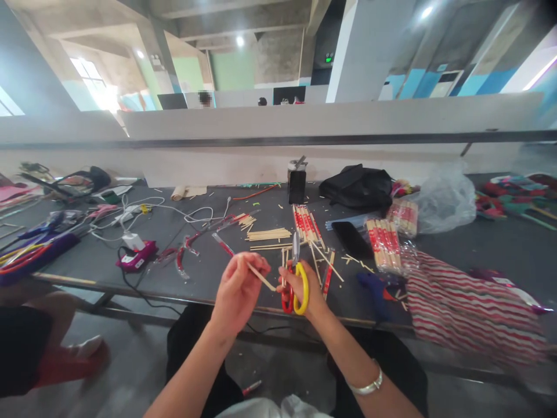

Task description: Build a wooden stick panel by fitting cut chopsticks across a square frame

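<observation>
Pinched in my left hand [238, 285] is a thin wooden stick [261, 277], which slants down toward my right hand [303, 285]. My right hand is closed around scissors [300, 296] with one yellow and one red handle loop, blades pointing up and away from me. Another short pale stick [284, 264] shows by the right fingers. Just beyond my hands lie a row of wooden sticks [268, 234] and several chopsticks in red-printed wrappers [306, 223]. Loose sticks [325, 259] are scattered to the right of the scissors.
A phone [297, 187] leans upright at the back, and another phone [351, 238] lies flat. Chopstick bundles [383, 245], a black bag [359, 187], a plastic bag [448, 200] and striped cloth [465, 307] are on the right. Cables and a purple power strip [137, 256] lie left, near another person's leg.
</observation>
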{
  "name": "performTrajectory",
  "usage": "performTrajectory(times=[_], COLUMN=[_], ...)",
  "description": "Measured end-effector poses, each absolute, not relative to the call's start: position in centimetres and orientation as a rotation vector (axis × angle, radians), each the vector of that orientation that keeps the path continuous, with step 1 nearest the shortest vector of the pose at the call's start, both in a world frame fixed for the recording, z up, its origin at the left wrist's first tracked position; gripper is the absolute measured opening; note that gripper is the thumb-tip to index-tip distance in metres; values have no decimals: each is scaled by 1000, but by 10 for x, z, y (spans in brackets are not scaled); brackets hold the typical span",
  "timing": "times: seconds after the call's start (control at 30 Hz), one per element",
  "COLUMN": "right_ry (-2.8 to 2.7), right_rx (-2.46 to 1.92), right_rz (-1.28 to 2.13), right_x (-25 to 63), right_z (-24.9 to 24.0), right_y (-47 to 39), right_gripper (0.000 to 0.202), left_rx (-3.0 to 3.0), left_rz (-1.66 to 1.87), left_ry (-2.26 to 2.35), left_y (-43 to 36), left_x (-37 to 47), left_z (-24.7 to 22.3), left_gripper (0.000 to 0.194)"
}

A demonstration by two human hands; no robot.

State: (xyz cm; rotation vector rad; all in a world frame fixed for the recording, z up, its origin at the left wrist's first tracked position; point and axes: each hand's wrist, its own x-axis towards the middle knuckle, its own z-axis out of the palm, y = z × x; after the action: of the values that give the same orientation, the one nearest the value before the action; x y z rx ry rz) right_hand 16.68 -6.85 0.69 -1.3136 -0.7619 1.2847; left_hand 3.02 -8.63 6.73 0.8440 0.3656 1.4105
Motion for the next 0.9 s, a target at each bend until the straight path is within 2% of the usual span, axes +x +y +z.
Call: performTrajectory(times=[0.17,0.27,0.37,0.43,0.57,0.77,0.9], right_ry=[-1038,-1309,-1376,-1319,-1147,-1072,-1072], right_rx=[-1484,-1642,-1684,-1689,-1687,-1687,-1629], right_rz=[1190,1012,991,1007,996,987,1036], right_x=[187,205,219,225,239,264,274], right_z=[12,11,8,8,12,15,15], right_y=[-77,-86,-97,-103,-109,-107,-103], right_gripper=[38,33,35,39,43,43,40], left_rx=[673,762,995,1256,1956,2119,2093], left_rz=[1194,1082,1003,1001,785,557,440], left_ry=[556,708,930,1123,1400,1377,1401], left_y=[-89,-90,-70,-44,12,59,71], left_x=[27,28,35,45,76,128,146], left_z=[69,62,50,43,37,30,18], left_gripper=[22,26,30,27,25,4,4])
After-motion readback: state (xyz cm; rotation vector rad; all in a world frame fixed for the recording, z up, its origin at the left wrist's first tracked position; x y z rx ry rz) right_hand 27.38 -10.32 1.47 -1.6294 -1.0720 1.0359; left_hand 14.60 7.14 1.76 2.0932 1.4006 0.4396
